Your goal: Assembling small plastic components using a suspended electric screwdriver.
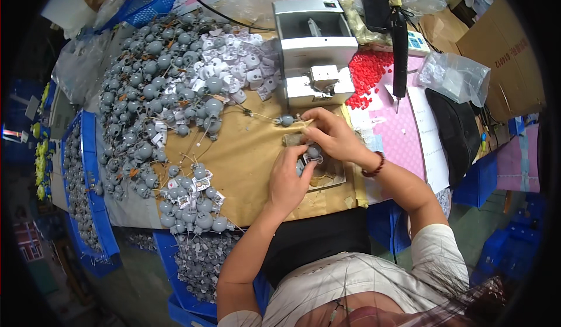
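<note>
Over a small fixture (333,178) on the brown paper, my left hand (286,181) is closed around a grey ball-shaped part (314,151) with a white piece on it. My right hand (336,140) sits just above and to the right, thumb and forefinger pinched on something thin, seemingly a wire; the fingertips hide its end. Beyond those fingertips lies another grey ball-shaped part (286,120) with a pale wire (260,115) running left from it. A nearer cluster of grey ball parts (201,213) with white pieces lies left of my left hand.
A large heap of grey ball parts (155,87) and white plastic pieces (242,58) covers the left side. Ahead stands a silver machine (315,40), beside red pieces (368,73). A black electric screwdriver (400,52) hangs at right. Blue bins (90,169) flank the table.
</note>
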A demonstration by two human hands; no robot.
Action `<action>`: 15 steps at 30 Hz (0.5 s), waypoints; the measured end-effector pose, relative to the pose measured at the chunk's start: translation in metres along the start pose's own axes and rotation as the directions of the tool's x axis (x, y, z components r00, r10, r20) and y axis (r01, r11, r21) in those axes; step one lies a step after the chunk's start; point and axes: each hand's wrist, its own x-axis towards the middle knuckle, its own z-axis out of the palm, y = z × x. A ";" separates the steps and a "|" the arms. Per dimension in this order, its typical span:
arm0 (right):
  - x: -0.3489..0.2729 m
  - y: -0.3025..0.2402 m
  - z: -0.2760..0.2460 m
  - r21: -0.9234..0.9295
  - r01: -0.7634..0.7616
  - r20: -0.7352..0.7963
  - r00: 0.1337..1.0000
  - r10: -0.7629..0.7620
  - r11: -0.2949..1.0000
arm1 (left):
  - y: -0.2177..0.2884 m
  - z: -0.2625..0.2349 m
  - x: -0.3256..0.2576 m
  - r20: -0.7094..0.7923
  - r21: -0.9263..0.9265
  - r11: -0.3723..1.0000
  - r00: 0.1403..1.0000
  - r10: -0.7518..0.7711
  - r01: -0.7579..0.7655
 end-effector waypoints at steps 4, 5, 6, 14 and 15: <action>-0.015 0.004 -0.056 -0.186 0.184 0.031 0.983 -0.182 0.965 | 0.000 -0.047 -0.024 -0.131 -0.086 0.981 0.974 -0.186 0.176; -0.020 0.009 -0.075 -0.415 0.238 -0.100 0.948 -0.304 0.878 | -0.003 -0.064 -0.028 -0.143 0.005 0.981 0.971 -0.191 0.194; -0.024 0.015 -0.098 -0.621 0.205 -0.181 0.902 -0.393 0.757 | -0.005 -0.085 -0.031 -0.110 0.244 0.948 0.977 -0.182 0.204; -0.015 0.048 -0.159 -0.993 -0.108 -0.118 0.928 -0.354 0.047 | 0.003 -0.125 0.001 0.025 0.792 0.587 0.970 0.240 -0.166; -0.011 0.048 -0.158 -0.993 -0.119 -0.119 0.939 -0.322 0.020 | 0.002 -0.119 0.017 0.040 0.751 0.625 0.960 0.277 -0.212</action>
